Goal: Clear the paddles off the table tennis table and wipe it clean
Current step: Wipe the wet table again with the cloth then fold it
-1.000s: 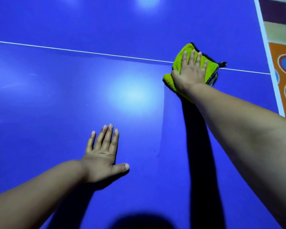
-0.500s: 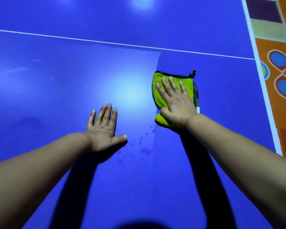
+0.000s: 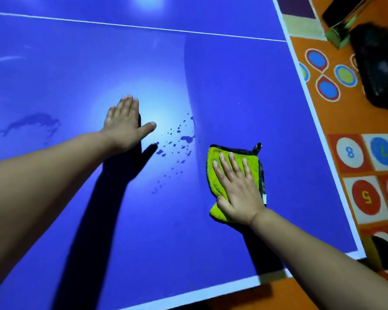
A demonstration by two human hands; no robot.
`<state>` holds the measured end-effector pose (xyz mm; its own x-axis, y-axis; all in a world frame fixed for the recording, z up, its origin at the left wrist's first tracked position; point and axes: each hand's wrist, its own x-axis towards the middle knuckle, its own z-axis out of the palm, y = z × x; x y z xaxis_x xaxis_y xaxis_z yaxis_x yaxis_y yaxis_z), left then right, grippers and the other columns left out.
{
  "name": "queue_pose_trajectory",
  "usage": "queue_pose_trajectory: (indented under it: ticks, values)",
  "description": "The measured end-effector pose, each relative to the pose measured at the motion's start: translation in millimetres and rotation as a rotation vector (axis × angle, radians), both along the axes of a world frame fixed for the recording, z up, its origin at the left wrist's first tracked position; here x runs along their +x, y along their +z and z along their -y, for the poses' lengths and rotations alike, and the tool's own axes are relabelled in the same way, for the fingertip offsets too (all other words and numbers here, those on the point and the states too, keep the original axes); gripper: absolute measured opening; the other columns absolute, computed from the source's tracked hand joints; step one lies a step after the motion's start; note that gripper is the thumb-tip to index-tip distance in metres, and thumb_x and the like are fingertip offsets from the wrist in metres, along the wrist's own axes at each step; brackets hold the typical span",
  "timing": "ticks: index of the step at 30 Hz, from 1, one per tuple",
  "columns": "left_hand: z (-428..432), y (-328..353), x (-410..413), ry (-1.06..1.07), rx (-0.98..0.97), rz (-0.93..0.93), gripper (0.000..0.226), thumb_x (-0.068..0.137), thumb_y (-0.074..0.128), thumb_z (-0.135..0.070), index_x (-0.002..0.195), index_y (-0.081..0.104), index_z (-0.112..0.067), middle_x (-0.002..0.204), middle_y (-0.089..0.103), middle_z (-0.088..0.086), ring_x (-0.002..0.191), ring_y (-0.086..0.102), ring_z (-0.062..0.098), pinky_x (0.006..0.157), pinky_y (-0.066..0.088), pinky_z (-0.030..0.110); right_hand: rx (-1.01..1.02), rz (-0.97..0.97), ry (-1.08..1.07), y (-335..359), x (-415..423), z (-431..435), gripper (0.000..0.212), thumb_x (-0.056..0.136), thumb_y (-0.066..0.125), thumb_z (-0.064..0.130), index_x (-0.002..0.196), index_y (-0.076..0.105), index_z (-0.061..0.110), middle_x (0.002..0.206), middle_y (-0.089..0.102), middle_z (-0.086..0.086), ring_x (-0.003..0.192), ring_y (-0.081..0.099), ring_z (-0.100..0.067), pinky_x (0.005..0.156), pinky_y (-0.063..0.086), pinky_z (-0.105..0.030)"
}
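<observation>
Right hand (image 3: 239,190) flat on green cloth (image 3: 220,173), left hand (image 3: 124,121) flat on blue table (image 3: 244,97), droplets (image 3: 175,144) between

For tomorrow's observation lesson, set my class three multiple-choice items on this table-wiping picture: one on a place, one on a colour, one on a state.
1. The water droplets lie: A) between the left hand and the right hand; B) beyond the white line; C) on the floor mat.
2. The cloth is: A) red; B) yellow-green; C) white.
3. The left hand is: A) gripping a paddle; B) flat on the table; C) a fist.
Answers: 1 A, the droplets dot the table between both hands. 2 B, its pile is yellow-green. 3 B, its straight fingers lie on the blue surface.
</observation>
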<state>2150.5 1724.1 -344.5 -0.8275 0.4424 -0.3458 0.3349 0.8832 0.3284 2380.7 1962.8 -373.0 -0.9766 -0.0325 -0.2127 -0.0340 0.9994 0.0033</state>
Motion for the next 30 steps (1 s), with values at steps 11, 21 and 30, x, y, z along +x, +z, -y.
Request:
queue_pose_trajectory:
  ticks: [11, 21, 30]
  values:
    - [90, 8, 69, 0.006, 0.018, 0.037, 0.076, 0.096, 0.028, -0.05, 0.149, -0.005, -0.008, 0.157, -0.012, 0.006, 0.143, -0.016, 0.015, 0.115, -0.011, 0.034, 0.04, 0.086, -0.519, 5, 130, 117, 0.088, 0.072, 0.041, 0.047, 0.148, 0.032, 0.003, 0.155, 0.026, -0.022, 0.144, 0.019, -0.041, 0.111, 0.014, -0.061]
    - [77, 3, 38, -0.044, 0.015, 0.084, 0.079, 0.095, 0.031, -0.052, 0.148, -0.008, -0.008, 0.156, -0.014, 0.007, 0.142, -0.017, 0.016, 0.115, -0.01, 0.035, -0.025, 0.053, -1.08, 1, -13, 139, 0.09, 0.092, 0.04, 0.054, 0.153, -0.004, 0.004, 0.16, -0.007, -0.02, 0.146, -0.013, -0.039, 0.115, -0.005, -0.059]
    - [28, -10, -38, -0.252, -0.223, 0.103, 0.105, 0.083, 0.04, -0.068, 0.145, -0.02, -0.008, 0.152, -0.026, 0.011, 0.139, -0.027, 0.02, 0.114, -0.014, 0.042, -0.041, -0.053, -1.039, -8, -178, 87, 0.09, 0.091, 0.037, 0.057, 0.153, 0.001, 0.003, 0.16, -0.004, -0.021, 0.147, -0.01, -0.039, 0.115, -0.005, -0.06]
